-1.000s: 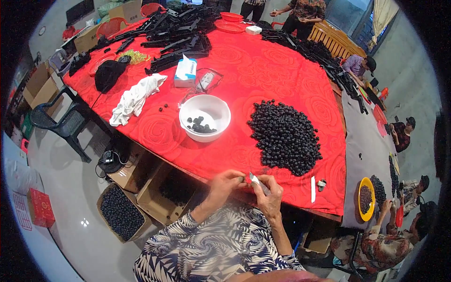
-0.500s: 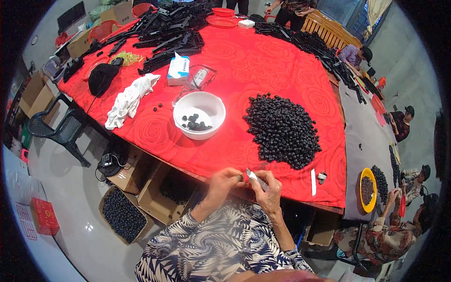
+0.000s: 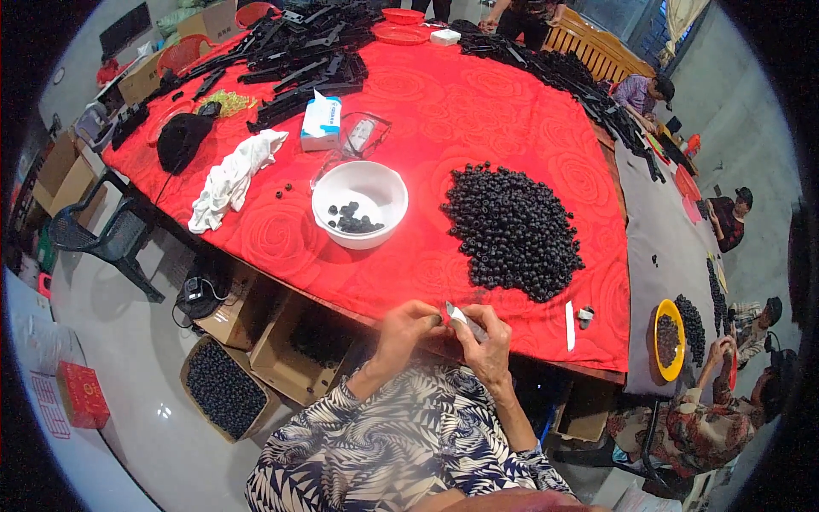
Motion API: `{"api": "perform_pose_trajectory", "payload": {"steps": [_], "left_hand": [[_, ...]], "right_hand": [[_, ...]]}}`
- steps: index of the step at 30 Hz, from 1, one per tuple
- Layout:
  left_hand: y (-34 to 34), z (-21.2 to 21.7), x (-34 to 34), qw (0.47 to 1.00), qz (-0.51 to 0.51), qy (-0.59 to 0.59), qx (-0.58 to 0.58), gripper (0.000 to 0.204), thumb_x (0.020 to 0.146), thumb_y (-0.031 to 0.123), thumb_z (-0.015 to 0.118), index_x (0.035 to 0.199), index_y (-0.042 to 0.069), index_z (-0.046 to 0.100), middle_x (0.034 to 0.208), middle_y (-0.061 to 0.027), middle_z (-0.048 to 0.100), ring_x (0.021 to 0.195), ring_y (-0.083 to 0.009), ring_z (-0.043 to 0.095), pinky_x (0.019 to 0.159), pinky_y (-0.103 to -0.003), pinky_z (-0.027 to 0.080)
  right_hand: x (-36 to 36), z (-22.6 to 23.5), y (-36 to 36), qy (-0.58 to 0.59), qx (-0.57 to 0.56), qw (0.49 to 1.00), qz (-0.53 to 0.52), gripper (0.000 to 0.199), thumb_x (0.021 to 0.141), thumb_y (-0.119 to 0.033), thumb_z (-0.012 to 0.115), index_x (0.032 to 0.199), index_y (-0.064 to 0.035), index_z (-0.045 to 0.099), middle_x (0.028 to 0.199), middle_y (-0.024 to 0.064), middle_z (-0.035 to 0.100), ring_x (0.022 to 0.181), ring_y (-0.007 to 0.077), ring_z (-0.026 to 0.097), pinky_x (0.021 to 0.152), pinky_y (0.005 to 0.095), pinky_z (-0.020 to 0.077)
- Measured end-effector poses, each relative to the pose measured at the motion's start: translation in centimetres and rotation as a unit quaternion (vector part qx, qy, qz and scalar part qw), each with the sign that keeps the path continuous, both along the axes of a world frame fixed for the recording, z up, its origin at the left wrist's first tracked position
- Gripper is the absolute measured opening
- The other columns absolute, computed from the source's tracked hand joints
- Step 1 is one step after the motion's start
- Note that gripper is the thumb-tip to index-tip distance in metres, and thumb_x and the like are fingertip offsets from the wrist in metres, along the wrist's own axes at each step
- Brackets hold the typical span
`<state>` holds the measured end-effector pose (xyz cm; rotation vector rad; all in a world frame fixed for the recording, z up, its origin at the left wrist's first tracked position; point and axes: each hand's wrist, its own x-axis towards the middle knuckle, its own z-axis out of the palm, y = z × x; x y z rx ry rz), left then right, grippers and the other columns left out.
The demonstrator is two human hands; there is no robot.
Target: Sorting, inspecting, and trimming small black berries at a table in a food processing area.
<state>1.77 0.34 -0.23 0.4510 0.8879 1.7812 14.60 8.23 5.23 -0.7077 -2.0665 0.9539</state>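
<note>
At the table's near edge, my left hand (image 3: 401, 334) pinches a small black piece (image 3: 436, 320) between thumb and fingertips; the fingers cover most of it. My right hand (image 3: 489, 348) is closed around a small knife (image 3: 459, 316) with a pale, wrapped-looking handle. Its blade tip points up and lies close beside the left fingertips; whether it touches the piece I cannot tell. Beyond my hands, to the right, a big heap of small round black parts (image 3: 512, 235) lies on the red cloth. A white bowl (image 3: 360, 240) at the left has several such parts inside.
A white strip (image 3: 570, 326) and a small grey-black scrap (image 3: 585, 316) lie at the right. Farther left are a white cloth (image 3: 235, 183), tissue box (image 3: 322, 128) and black cap (image 3: 183, 143). Boxes of black parts (image 3: 223, 388) stand below. Other people (image 3: 695, 422) work at the right.
Both hands stay almost in place over the table edge, still holding the piece and the knife. The knife tip sits slightly more to the left. The whole view has shifted a little.
</note>
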Motion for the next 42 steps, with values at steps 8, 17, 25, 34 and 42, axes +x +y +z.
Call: {"api": "perform_pose_trajectory", "payload": {"steps": [8, 17, 25, 34, 42], "left_hand": [[-0.1, -0.6, 0.2, 1.000, -0.001, 0.027, 0.001, 0.012, 0.084, 0.002, 0.059, 0.096, -0.002, 0.057, 0.094, -0.0092, 0.062, 0.086, -0.0158, 0.061, 0.080, -0.029, 0.052], [0.0, 0.3, 0.4, 1.000, 0.000, 0.027, 0.001, 0.009, 0.085, 0.003, 0.057, 0.092, -0.003, 0.058, 0.091, -0.0085, 0.061, 0.082, -0.0157, 0.062, 0.075, -0.026, 0.053], [0.0, 0.0, 0.5, 0.999, 0.006, 0.040, -0.001, 0.008, 0.085, 0.003, 0.058, 0.091, -0.003, 0.057, 0.089, -0.0082, 0.062, 0.081, -0.0149, 0.062, 0.074, -0.025, 0.052], [0.2, 0.2, 0.4, 1.000, 0.018, 0.025, 0.000, 0.007, 0.084, 0.001, 0.058, 0.090, -0.003, 0.056, 0.087, -0.0093, 0.062, 0.079, -0.0152, 0.062, 0.071, -0.024, 0.052], [0.0, 1.0, 0.7, 0.999, 0.031, 0.020, 0.011, 0.005, 0.084, 0.000, 0.057, 0.085, -0.002, 0.053, 0.084, -0.0104, 0.061, 0.076, -0.0170, 0.063, 0.070, -0.026, 0.053]], "right_hand": [[0.2, 0.1, -0.3, -0.006, -0.023, 1.000, 0.001, 0.014, 0.079, -0.003, 0.065, 0.089, 0.0016, 0.057, 0.075, 0.0088, 0.064, 0.066, 0.0142, 0.063, 0.058, 0.0256, 0.0492], [0.1, -0.2, -0.1, 0.004, -0.022, 1.000, 0.002, 0.015, 0.078, -0.004, 0.065, 0.089, 0.0016, 0.057, 0.074, 0.0093, 0.064, 0.065, 0.0140, 0.063, 0.057, 0.0258, 0.0488], [0.1, 0.1, 0.0, -0.002, -0.006, 1.000, 0.004, 0.015, 0.078, -0.005, 0.066, 0.088, 0.0014, 0.057, 0.075, 0.0099, 0.064, 0.063, 0.0147, 0.063, 0.055, 0.0263, 0.0484], [0.0, 0.4, 0.0, -0.006, -0.045, 0.999, 0.003, 0.015, 0.078, -0.009, 0.066, 0.087, 0.0005, 0.057, 0.074, 0.0147, 0.063, 0.066, 0.0253, 0.064, 0.057, 0.0330, 0.0488], [0.3, 0.1, -0.1, -0.013, -0.028, 1.000, -0.004, 0.016, 0.078, -0.009, 0.066, 0.087, 0.0001, 0.058, 0.074, 0.0151, 0.063, 0.065, 0.0257, 0.065, 0.057, 0.0335, 0.0489]]}}
